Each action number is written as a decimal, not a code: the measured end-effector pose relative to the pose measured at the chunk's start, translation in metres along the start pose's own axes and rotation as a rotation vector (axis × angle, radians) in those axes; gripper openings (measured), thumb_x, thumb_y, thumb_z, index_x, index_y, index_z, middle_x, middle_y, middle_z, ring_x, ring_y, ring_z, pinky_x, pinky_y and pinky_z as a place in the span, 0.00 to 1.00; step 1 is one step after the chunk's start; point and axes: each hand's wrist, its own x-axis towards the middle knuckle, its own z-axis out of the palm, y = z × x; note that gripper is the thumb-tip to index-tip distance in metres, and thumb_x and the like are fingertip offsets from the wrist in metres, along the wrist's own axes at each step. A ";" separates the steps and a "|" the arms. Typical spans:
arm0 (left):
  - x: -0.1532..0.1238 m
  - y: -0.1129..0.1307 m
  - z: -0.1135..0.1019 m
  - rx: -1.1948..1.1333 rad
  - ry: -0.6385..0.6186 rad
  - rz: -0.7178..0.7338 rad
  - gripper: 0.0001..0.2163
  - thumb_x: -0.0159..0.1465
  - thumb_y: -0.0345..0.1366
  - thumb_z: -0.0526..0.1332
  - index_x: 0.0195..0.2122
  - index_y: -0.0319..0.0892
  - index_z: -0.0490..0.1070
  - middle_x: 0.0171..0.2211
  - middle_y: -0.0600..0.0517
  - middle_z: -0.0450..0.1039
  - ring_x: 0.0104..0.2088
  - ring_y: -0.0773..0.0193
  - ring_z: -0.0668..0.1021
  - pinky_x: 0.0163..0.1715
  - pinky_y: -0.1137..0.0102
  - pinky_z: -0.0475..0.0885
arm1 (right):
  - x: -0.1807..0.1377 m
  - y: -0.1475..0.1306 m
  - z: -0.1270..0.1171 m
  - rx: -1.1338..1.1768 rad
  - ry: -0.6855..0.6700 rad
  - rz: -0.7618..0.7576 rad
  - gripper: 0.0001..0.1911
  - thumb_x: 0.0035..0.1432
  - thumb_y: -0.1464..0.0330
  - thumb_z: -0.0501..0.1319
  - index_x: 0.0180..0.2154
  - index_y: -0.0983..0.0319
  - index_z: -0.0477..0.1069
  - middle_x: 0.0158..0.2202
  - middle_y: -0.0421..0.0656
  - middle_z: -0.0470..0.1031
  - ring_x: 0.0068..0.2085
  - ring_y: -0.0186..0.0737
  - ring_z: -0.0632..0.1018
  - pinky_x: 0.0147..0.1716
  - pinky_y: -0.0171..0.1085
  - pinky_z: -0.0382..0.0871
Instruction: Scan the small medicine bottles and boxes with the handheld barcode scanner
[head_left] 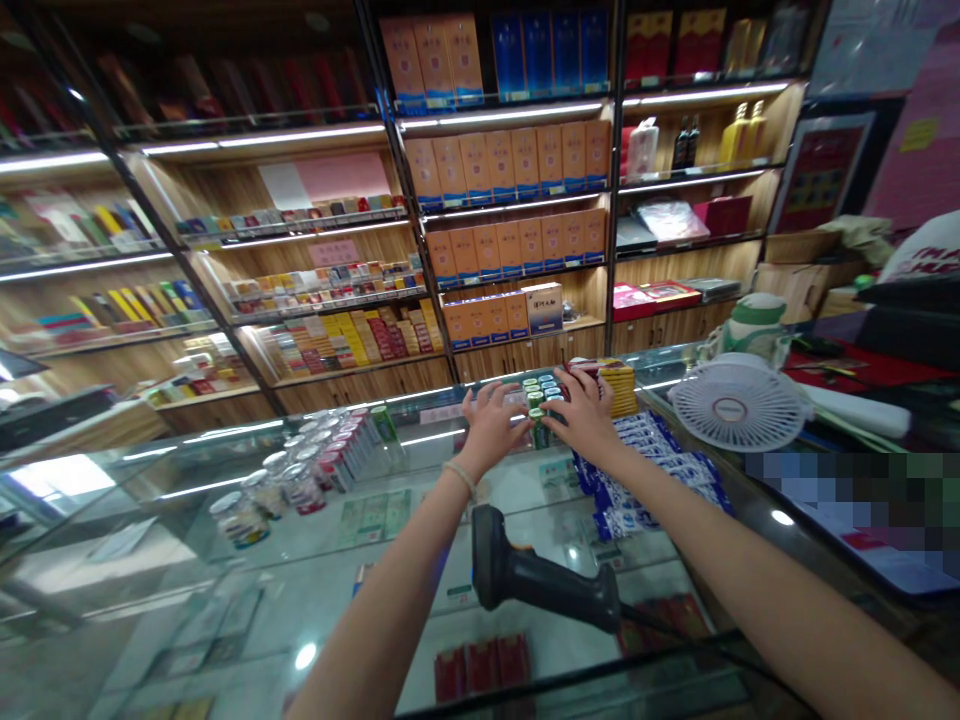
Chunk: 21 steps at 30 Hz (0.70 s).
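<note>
Both my hands are at a cluster of small containers with green and pale blue tops (533, 397) on the glass counter (420, 590). From the left, my left hand (495, 425) bends its fingers against a green container (538, 432) at the front of the cluster. My right hand (581, 408) curls over the right side, its thumb and fingertips at that same container. Their fingers partly cover the cluster. Below my hands lies a black barcode scanner (536, 575) with its cable running right. Blue-and-white packets (652, 465) are spread beside my right forearm.
Rows of cans (304, 485) and small boxes stand at the left. A yellow stack of packs (619, 388) sits behind my right hand. Farther right are a white fan (739, 405) and a green-topped bottle (754, 325). Stocked shelves (510, 200) line the wall.
</note>
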 end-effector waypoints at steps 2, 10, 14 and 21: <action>-0.002 0.000 0.003 -0.004 -0.005 0.000 0.04 0.61 0.42 0.68 0.37 0.53 0.79 0.61 0.54 0.69 0.65 0.49 0.62 0.66 0.41 0.43 | 0.000 0.000 0.001 -0.023 -0.003 -0.004 0.10 0.63 0.60 0.62 0.42 0.51 0.81 0.67 0.46 0.63 0.67 0.54 0.57 0.62 0.61 0.43; -0.011 0.001 0.006 0.026 0.063 0.024 0.18 0.59 0.43 0.69 0.50 0.52 0.72 0.66 0.48 0.63 0.65 0.49 0.64 0.66 0.43 0.46 | -0.004 0.002 -0.001 -0.079 0.020 -0.052 0.16 0.58 0.59 0.66 0.48 0.54 0.78 0.68 0.49 0.61 0.68 0.56 0.57 0.64 0.60 0.42; -0.016 0.002 0.006 0.066 0.086 0.061 0.23 0.58 0.44 0.69 0.54 0.52 0.69 0.67 0.46 0.60 0.66 0.48 0.63 0.67 0.46 0.44 | -0.008 0.003 -0.008 -0.097 0.038 -0.097 0.12 0.58 0.61 0.66 0.44 0.54 0.78 0.68 0.48 0.61 0.68 0.55 0.57 0.65 0.59 0.39; -0.018 0.003 0.013 0.106 0.077 0.087 0.21 0.57 0.41 0.70 0.52 0.52 0.70 0.66 0.46 0.61 0.66 0.48 0.62 0.68 0.46 0.43 | -0.011 0.002 -0.013 -0.098 0.037 -0.144 0.09 0.59 0.63 0.65 0.42 0.53 0.79 0.68 0.46 0.61 0.68 0.54 0.56 0.66 0.58 0.37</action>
